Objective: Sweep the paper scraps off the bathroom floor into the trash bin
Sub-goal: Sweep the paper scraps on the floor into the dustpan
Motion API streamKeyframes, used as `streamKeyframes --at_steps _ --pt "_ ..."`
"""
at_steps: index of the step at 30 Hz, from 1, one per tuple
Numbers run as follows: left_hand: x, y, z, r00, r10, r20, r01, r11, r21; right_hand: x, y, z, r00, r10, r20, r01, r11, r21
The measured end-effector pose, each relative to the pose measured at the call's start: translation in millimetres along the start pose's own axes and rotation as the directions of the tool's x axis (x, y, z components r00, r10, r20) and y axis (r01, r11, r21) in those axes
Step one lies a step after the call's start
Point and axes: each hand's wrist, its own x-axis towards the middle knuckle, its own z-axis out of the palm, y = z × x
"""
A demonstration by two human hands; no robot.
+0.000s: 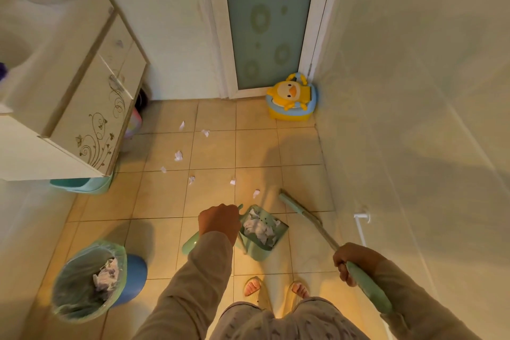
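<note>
The trash bin (71, 284) stands well to the left of the dustpan (255, 252), a little nearer the person. It is lined with a thin green bag and holds a wad of crumpled paper (106, 274) against its right wall. Loose paper scraps (178, 156) lie on the tiles beyond the dustpan. They trail away to its far left, and the closest scrap (256, 194) is just past its far edge. The left hand (219, 222) is at the dustpan's left side, fingers curled tight around the dustpan handle (190, 244), whose green end pokes out below the fist. The dustpan itself holds a heap of crumpled white paper (258, 226). Just right of its far corner, the broom (292, 204) has its head on the floor. Further right and nearer, the right hand (350, 261) is wrapped firmly around the broom's green shaft.
</note>
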Motion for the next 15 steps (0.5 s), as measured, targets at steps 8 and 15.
streamKeyframes --at_steps 8,15 --pt "7.4 -23.9 -6.7 1.000 -0.022 0.016 0.023 0.998 -0.059 -9.2 -6.9 -35.2 0.980 -0.016 0.198 -0.040 0.961 0.274" --pt "-1.8 -36.5 -3.8 0.980 -0.198 0.030 0.200 0.963 -0.180 -3.2 -64.3 -44.3 0.992 -0.046 0.118 0.048 0.999 -0.015"
